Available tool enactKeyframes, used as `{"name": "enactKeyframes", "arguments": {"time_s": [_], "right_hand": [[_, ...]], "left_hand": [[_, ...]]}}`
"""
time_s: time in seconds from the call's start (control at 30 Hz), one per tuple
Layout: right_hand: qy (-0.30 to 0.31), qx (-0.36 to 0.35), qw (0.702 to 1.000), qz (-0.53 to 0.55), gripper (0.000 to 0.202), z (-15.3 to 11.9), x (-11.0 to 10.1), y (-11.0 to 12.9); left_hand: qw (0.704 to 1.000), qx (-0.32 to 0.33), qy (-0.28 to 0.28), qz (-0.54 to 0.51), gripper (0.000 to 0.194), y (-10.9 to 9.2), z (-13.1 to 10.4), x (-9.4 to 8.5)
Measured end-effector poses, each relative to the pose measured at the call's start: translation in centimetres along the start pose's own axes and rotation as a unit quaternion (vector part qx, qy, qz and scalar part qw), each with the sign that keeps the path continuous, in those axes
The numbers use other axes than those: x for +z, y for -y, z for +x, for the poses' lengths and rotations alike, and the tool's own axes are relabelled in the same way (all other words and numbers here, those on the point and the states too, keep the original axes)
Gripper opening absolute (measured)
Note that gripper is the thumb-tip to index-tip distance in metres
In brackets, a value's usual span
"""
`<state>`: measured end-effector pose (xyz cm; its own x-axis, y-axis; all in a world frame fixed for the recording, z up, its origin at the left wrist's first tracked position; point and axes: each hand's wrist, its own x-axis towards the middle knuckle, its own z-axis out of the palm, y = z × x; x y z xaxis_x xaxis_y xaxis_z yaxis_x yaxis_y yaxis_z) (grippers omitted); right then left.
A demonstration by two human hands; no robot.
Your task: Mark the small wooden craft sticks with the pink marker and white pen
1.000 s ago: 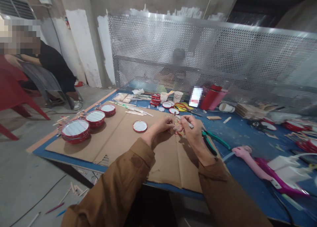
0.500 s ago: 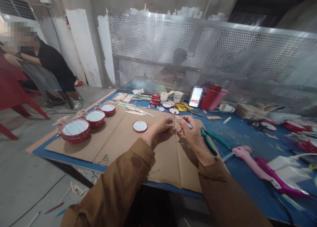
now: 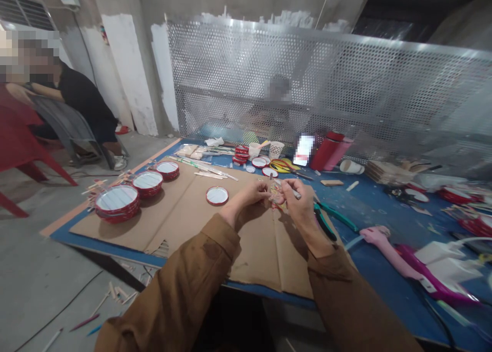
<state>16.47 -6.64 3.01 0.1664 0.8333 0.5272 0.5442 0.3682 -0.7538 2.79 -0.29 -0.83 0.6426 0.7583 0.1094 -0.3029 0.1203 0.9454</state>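
Note:
Over the cardboard sheet (image 3: pixel 246 249), my left hand (image 3: pixel 253 194) pinches a small clear-looking piece with a red and yellow pattern (image 3: pixel 275 190). My right hand (image 3: pixel 302 203) is closed on a slim grey pen-like tool (image 3: pixel 296 193), close against that piece; the fingers partly hide both things. To the left of my hands lies a round red-rimmed white lid (image 3: pixel 217 195). Pliers with teal and black handles (image 3: pixel 338 216) rest just right of my right hand.
Stacks of red-rimmed lids (image 3: pixel 117 203) stand at the left. Wooden sticks (image 3: pixel 209 168), a lit phone (image 3: pixel 303 149) and a red bottle (image 3: pixel 326 151) line the back, before a perforated metal screen (image 3: pixel 238 75). A pink glue gun (image 3: pixel 392 252) lies right. A person (image 3: pixel 82 93) sits far left.
My right hand has shifted slightly to the right, and more of the patterned piece shows between my hands. My left hand stays nearly still.

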Motion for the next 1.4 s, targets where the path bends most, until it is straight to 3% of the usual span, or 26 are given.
{"name": "enactKeyframes", "arguments": {"time_s": [0.37,0.83,1.1,1.4], "right_hand": [[0.037,0.015,0.999,0.036,0.039,-0.1,0.1,-0.4],[0.026,0.002,1.0,0.019,0.038,0.0,0.0,-0.6],[0.032,0.004,0.999,0.023,0.036,0.1,0.1,-0.8],[0.043,0.008,0.999,0.028,0.036,0.0,0.1,-0.7]], "left_hand": [[0.999,-0.006,-0.009,0.044,0.015,0.1,0.3,-0.8],[1.0,-0.013,-0.007,0.014,0.019,-0.4,0.0,-0.4],[0.998,-0.001,-0.025,-0.058,0.021,0.0,-0.8,0.9],[0.999,-0.008,-0.025,-0.047,0.019,-0.6,-0.7,0.8]]}}
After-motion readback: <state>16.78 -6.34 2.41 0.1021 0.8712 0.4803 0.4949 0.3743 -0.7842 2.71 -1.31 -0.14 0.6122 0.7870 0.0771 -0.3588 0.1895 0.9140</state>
